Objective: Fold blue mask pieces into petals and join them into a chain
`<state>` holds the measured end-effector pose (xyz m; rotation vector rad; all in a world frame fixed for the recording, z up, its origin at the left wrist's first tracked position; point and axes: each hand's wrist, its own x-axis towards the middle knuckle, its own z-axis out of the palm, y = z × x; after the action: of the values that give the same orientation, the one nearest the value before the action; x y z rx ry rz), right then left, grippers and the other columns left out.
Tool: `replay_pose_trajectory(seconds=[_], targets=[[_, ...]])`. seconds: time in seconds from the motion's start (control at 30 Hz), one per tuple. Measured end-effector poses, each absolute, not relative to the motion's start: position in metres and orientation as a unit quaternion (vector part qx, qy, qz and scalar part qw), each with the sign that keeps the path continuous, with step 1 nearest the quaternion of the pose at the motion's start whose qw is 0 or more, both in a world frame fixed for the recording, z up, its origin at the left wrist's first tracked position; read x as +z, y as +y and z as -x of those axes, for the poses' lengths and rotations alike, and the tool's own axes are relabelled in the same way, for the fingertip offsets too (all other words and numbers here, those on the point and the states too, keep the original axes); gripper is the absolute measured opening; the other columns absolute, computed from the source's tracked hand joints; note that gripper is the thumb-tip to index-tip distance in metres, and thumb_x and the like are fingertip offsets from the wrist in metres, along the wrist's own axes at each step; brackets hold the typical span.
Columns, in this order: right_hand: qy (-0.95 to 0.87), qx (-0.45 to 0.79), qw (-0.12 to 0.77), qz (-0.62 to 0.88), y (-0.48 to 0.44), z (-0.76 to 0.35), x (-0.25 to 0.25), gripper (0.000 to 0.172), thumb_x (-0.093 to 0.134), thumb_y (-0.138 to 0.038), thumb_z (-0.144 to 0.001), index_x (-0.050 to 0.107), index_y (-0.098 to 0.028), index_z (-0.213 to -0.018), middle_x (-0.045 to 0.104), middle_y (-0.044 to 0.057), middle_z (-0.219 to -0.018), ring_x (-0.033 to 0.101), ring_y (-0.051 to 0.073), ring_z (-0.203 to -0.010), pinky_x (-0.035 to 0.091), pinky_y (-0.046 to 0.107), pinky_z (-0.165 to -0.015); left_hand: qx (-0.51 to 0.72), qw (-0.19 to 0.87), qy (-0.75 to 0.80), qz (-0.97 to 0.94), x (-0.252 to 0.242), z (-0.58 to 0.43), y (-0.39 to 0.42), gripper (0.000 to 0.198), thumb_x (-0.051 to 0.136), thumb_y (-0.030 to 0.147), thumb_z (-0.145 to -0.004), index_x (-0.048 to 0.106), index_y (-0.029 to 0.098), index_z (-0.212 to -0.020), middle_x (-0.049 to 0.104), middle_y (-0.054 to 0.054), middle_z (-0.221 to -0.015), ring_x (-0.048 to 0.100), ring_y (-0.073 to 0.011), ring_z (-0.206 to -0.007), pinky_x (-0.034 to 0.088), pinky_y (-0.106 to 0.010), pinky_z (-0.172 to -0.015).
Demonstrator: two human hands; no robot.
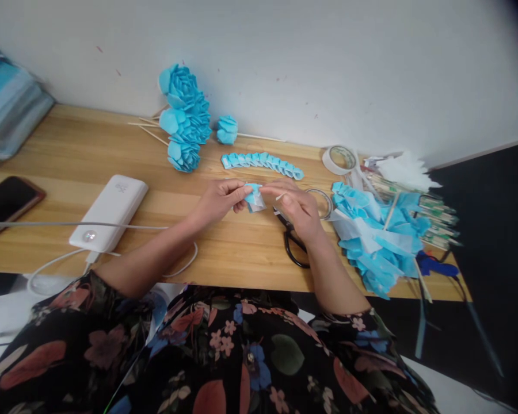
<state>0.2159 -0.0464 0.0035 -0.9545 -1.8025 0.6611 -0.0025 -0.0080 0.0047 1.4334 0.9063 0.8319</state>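
Forming of blue petal-like pieces at a wooden counter (237,253), seen from the worker's head. The left hand (222,201) has its thumb and fingers clamped on a small blue piece (254,198) with a pale, translucent lower part, held in front of the worker, above the counter. The right hand (300,210) reaches in from the other side, its forefinger tip at the edge of this piece and its thumb set back beside a white sliver (279,197); whether these fingers grip anything cannot be told. Stages of the work appear to lie side by side. Judged complete: the cluster of full blue flowers (185,123) on thin sticks, near the wall. Judged partly built: a smaller bloom (227,130) on its own stick, beside the cluster. Judged prepared: a curved row of folded blue pieces (263,163), overlapping one another just beyond the hands. Judged untreated: the heap of blue and white sheets (358,247) at right. The piece in hand seems unfinished, and the pieces in the row are not yet mounted on a stick. A tape roll (328,163) and black-handled scissors (288,247) lie near the right hand.
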Motion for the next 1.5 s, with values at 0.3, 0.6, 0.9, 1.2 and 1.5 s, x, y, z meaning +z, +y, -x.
replay_pose_trajectory(seconds=[0.3, 0.6, 0.9, 1.2, 1.5], targets=[[-0.743, 0.246, 0.482, 0.393, -0.0467, -0.2156, 0.0052, 0.040, 0.047, -0.055, -0.105, 0.083, -0.036, -0.106, 0.081, 0.001, -0.109, 0.074, 0.025, -0.106, 0.060, 0.050, -0.098, 0.359, 0.595, 0.375, -0.614, 0.0021, 0.0013, -0.0081, 0.033, 0.072, 0.044, -0.086, 0.068, 0.016, -0.070, 0.063, 0.000, -0.059, 0.054, -0.0079, -0.053, 0.046, -0.019, -0.054], [-0.745, 0.237, 0.492, 0.384, -0.0465, -0.2163, 0.0068, 0.038, 0.047, -0.052, -0.106, 0.081, -0.038, -0.112, 0.080, 0.000, -0.111, 0.074, 0.024, -0.106, 0.056, 0.049, -0.102, 0.357, 0.605, 0.361, -0.613, 0.0003, 0.0019, -0.0075, 0.041, 0.076, 0.054, -0.081, 0.068, 0.016, -0.070, 0.064, 0.000, -0.060, 0.055, -0.0080, -0.053, 0.048, -0.020, -0.054], [-0.744, 0.247, 0.484, 0.389, -0.0473, -0.2153, 0.0059, 0.037, 0.049, -0.053, -0.105, 0.080, -0.038, -0.118, 0.080, 0.001, -0.114, 0.071, 0.025, -0.109, 0.052, 0.049, -0.103, 0.347, 0.613, 0.375, -0.603, 0.0017, 0.0010, -0.0073, 0.037, 0.076, 0.050, -0.080, 0.068, 0.016, -0.069, 0.063, 0.000, -0.058, 0.053, -0.0078, -0.052, 0.045, -0.020, -0.052], [-0.744, 0.238, 0.494, 0.383, -0.0450, -0.2247, 0.0064, 0.041, 0.047, -0.053, -0.105, 0.083, -0.032, -0.101, 0.078, 0.002, -0.121, 0.068, 0.026, -0.117, 0.049, 0.052, -0.109, 0.409, 0.671, 0.401, -0.471, 0.0043, -0.0010, -0.0059, 0.032, 0.073, 0.030, -0.089, 0.062, 0.014, -0.063, 0.062, 0.001, -0.056, 0.055, -0.0067, -0.048, 0.045, -0.020, -0.051], [-0.819, 0.168, 0.451, 0.312, -0.0446, -0.2167, 0.0060, 0.030, 0.052, -0.043, -0.105, 0.079, -0.034, -0.117, 0.078, 0.004, -0.119, 0.070, 0.023, -0.109, 0.049, 0.051, -0.104, 0.405, 0.695, 0.381, -0.456, 0.0046, -0.0004, -0.0049, 0.034, 0.074, 0.030, -0.091, 0.061, 0.015, -0.064, 0.061, 0.001, -0.057, 0.055, -0.0064, -0.049, 0.044, -0.020, -0.051]])
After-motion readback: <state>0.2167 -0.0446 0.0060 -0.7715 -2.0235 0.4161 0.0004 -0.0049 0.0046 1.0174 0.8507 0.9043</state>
